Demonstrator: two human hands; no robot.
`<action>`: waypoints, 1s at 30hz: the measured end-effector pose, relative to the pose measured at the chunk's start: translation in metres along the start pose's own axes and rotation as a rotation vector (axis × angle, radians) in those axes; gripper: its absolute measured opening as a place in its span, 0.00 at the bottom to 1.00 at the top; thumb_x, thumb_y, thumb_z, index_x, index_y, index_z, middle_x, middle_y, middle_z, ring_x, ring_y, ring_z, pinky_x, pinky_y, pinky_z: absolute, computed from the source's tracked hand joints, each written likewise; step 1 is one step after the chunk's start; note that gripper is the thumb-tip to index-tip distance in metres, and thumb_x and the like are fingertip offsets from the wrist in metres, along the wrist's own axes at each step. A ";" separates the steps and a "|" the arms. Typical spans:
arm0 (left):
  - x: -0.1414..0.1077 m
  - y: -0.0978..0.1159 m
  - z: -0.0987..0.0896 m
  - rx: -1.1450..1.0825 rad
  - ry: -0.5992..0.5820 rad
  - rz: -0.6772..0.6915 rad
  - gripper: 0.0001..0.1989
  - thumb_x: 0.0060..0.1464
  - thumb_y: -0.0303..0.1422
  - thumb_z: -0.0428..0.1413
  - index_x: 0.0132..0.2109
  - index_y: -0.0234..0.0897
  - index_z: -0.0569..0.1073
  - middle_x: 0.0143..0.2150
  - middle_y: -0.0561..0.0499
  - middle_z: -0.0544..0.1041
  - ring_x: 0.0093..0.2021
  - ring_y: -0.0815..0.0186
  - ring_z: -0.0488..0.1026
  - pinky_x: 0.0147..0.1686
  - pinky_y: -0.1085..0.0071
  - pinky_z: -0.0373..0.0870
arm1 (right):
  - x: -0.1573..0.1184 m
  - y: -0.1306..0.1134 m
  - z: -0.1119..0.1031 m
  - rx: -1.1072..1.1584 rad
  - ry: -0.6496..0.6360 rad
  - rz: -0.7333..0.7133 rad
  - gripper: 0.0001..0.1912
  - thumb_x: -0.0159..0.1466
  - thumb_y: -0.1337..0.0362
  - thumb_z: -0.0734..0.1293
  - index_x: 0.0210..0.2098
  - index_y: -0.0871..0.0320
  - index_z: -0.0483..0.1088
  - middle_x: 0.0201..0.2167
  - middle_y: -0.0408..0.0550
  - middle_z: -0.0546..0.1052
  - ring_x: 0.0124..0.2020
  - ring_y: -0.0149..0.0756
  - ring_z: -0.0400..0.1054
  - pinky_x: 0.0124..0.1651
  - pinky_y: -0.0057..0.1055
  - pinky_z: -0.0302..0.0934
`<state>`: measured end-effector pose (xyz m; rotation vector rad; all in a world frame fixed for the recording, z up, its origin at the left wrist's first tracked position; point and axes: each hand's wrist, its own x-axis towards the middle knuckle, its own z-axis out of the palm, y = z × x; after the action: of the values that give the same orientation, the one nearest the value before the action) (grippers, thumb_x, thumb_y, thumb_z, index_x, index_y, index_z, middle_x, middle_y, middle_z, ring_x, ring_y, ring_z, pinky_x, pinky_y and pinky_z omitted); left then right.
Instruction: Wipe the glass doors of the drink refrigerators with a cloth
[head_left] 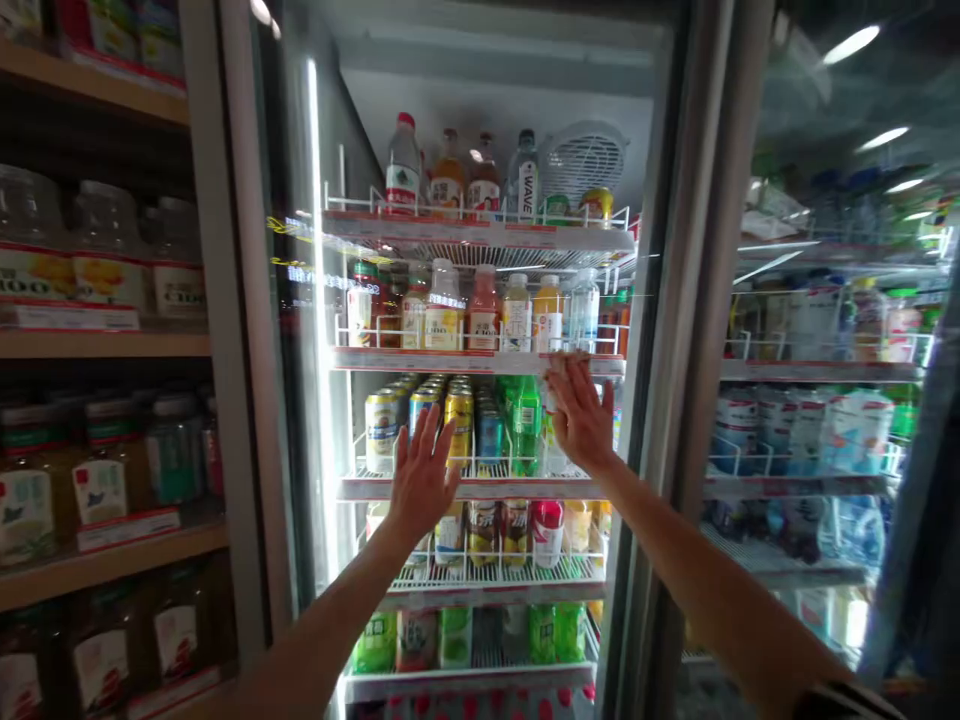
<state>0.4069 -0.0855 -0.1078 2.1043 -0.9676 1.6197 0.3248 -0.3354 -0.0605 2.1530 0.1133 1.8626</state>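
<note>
A glass fridge door [480, 90] with faint reflections stands in front of me. My left hand [421, 480] is raised before the drinks, its fingers apart and stretched upward, apparently laid flat on the glass; nothing is in it. Higher up and to the right, my right hand [581, 415] presses a pale cloth [568, 360] to the glass at the height of a shelf edge. Only a small part of the cloth shows beyond the fingertips. Behind the glass, beer cans [459, 420] and a green bottle [525, 420] stand on the shelf level with my hands.
Inside the fridge, several wire shelves [480, 235] carry bottles and cans. Wooden shelves with jars [109, 245] stand on the left. A metal door frame [709, 300] separates this door from another glass-fronted fridge [817, 370] with drinks on the right.
</note>
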 end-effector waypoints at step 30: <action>0.061 -0.026 -0.008 0.097 0.093 -0.103 0.25 0.61 0.38 0.42 0.62 0.32 0.60 0.67 0.37 0.52 0.68 0.53 0.46 0.63 0.48 0.43 | 0.018 -0.020 0.006 0.048 -0.038 -0.069 0.27 0.63 0.68 0.54 0.61 0.51 0.57 0.65 0.48 0.57 0.67 0.39 0.45 0.65 0.47 0.40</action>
<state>0.4268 -0.0807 -0.0443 2.0833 -0.7532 1.7265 0.3357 -0.3133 -0.0493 2.1862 0.2234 1.7981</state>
